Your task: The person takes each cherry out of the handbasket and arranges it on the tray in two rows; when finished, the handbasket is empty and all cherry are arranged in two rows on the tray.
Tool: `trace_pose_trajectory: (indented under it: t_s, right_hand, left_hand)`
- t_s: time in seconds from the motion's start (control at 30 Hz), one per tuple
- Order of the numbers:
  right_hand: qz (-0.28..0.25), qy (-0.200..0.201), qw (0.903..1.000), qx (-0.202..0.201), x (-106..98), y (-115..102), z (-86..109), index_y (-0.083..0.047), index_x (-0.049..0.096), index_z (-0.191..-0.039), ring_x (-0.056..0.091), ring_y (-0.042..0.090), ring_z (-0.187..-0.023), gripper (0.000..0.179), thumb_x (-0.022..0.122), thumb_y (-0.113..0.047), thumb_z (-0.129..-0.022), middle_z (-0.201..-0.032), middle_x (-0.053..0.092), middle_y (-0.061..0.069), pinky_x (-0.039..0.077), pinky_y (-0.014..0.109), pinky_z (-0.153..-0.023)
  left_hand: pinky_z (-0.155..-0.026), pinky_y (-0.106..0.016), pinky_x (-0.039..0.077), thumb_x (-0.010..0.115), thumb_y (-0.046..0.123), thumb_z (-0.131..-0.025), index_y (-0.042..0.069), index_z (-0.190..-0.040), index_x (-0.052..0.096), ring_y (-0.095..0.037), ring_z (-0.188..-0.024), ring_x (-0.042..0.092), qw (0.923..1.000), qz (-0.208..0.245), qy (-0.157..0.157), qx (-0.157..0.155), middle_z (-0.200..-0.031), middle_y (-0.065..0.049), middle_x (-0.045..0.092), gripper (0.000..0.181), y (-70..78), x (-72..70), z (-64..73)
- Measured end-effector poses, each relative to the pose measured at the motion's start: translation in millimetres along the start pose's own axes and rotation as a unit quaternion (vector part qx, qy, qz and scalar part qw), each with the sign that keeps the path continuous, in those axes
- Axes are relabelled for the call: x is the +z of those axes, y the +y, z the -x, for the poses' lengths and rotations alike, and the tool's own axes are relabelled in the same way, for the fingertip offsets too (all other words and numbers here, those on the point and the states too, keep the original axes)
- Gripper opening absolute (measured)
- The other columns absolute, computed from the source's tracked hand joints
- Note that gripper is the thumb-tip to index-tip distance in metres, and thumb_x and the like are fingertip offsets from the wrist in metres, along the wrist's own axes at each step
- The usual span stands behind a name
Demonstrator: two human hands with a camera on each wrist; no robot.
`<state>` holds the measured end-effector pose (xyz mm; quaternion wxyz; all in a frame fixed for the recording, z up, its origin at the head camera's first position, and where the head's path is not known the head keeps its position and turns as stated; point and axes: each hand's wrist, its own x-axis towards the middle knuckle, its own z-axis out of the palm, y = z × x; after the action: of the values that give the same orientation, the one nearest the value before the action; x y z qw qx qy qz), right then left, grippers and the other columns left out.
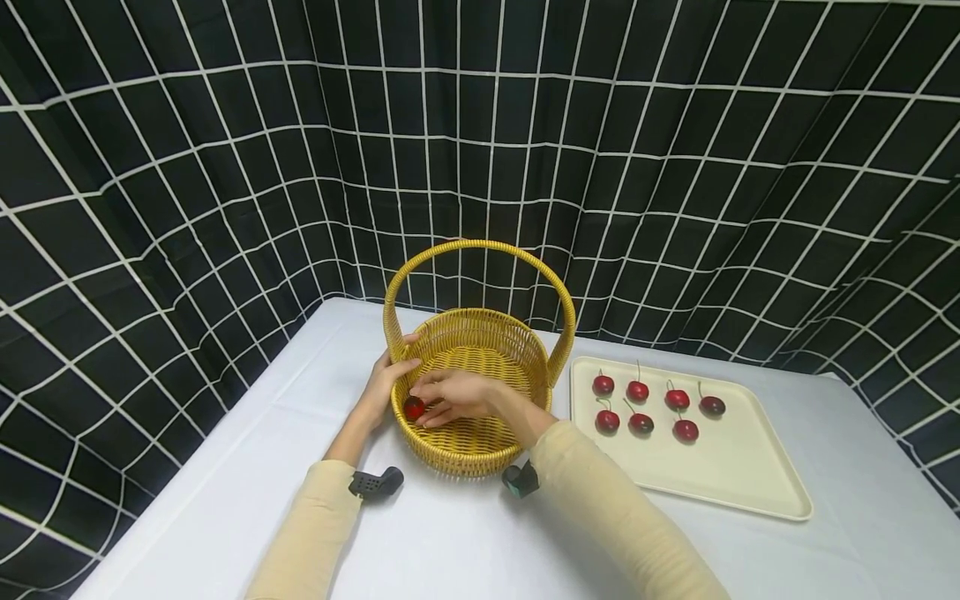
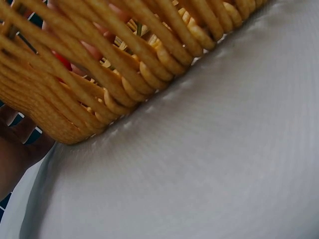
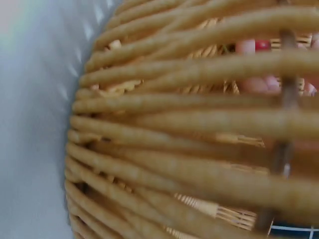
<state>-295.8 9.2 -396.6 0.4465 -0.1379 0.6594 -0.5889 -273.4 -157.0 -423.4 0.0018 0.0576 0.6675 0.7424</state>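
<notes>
A yellow wicker basket (image 1: 468,458) with a tall arched handle stands on the table. My left hand (image 1: 381,385) holds its left side near the foot of the handle, thumb at the rim and the other fingers outside, partly hidden. Inside the basket, low by the left wall, my right hand (image 1: 459,395) pinches a dark red cherry (image 1: 414,407) between its fingertips. Through the weave, the right wrist view shows a bit of the red cherry (image 3: 262,45) among the fingertips. The left wrist view has part of the left hand (image 2: 15,157) beside the basket wall (image 2: 65,114).
To the right of the basket lies a cream tray (image 1: 720,475) bearing several stemmed cherries (image 1: 641,424) in two loose rows towards its back. A white cloth (image 1: 450,542) covers the table. Black curtain with a white grid (image 1: 480,125) hangs behind and at both sides.
</notes>
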Motion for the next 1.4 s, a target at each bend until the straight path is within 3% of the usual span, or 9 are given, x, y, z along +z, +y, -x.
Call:
trace_pose_trajectory:
  t_s: [0.23, 0.43, 0.67, 1.07, 1.27, 1.4]
  right_hand:
    - [-0.001, -0.008, 1.0000, 0.001, 4, 1, -0.6, 0.005, 0.043, -0.130, 0.062, 0.028, -0.085, 0.037, 0.054, -0.006, -0.097, -0.108, 0.057, 0.022, 0.052, 0.038, -0.085]
    - [0.061, -0.013, 0.9980, -0.010, 5, 2, -0.2, 0.003, 0.052, -0.124, 0.063, 0.022, -0.084, 0.032, 0.059, -0.002, -0.093, -0.103, 0.064, 0.016, 0.053, 0.035, -0.082]
    - [0.099, 0.036, 0.9939, -0.033, 4, 0, 2.6, 0.003, 0.053, -0.122, 0.063, 0.022, -0.088, 0.031, 0.061, -0.009, -0.093, -0.105, 0.065, 0.012, 0.053, 0.035, -0.080]
    - [0.052, 0.058, 0.9936, -0.082, -8, -7, 14.0, 0.007, 0.050, -0.129, 0.062, 0.035, -0.101, 0.038, 0.058, 0.000, -0.093, -0.112, 0.061, 0.026, 0.050, 0.041, -0.088]
    - [0.084, 0.090, 0.9886, -0.087, -20, -12, 27.4, 0.000, 0.056, -0.126, 0.062, 0.030, -0.103, 0.036, 0.062, -0.005, -0.091, -0.110, 0.064, 0.014, 0.050, 0.040, -0.088]
    - [0.069, 0.089, 0.9885, -0.101, -28, -14, 35.2, 0.003, 0.050, -0.128, 0.061, 0.035, -0.105, 0.039, 0.061, -0.003, -0.091, -0.108, 0.063, 0.017, 0.049, 0.043, -0.090]
  left_hand:
    - [-0.108, -0.039, 0.026, 0.047, 0.004, -0.096, -0.001, -0.143, 0.032, -0.034, -0.132, 0.033, 0.9999, -0.017, -0.002, 0.000, -0.148, -0.021, 0.031, 0.050, 12.4, 4.5, 7.6]
    - [-0.109, -0.039, 0.025, 0.048, 0.006, -0.096, 0.003, -0.144, 0.033, -0.031, -0.129, 0.035, 1.0000, 0.004, 0.001, -0.002, -0.147, -0.020, 0.033, 0.051, -6.3, -1.7, -2.9]
    - [-0.108, -0.039, 0.026, 0.051, 0.011, -0.093, 0.007, -0.142, 0.038, -0.030, -0.130, 0.036, 0.9998, -0.004, 0.013, 0.015, -0.146, -0.015, 0.036, 0.050, -13.9, -1.9, -6.2]
    - [-0.109, -0.046, 0.023, 0.051, 0.012, -0.094, 0.010, -0.141, 0.039, -0.031, -0.132, 0.034, 0.9998, -0.012, 0.017, 0.006, -0.146, -0.015, 0.036, 0.049, -14.7, -0.9, -5.7]
    - [-0.110, -0.046, 0.023, 0.049, 0.009, -0.095, 0.008, -0.144, 0.036, -0.032, -0.134, 0.031, 0.9999, -0.001, 0.004, -0.010, -0.149, -0.017, 0.031, 0.051, -7.5, -1.5, -3.4]
    - [-0.110, -0.044, 0.025, 0.047, 0.006, -0.095, 0.003, -0.146, 0.031, -0.034, -0.134, 0.030, 0.9999, -0.007, -0.002, -0.013, -0.149, -0.021, 0.029, 0.054, 7.0, 2.4, 4.6]
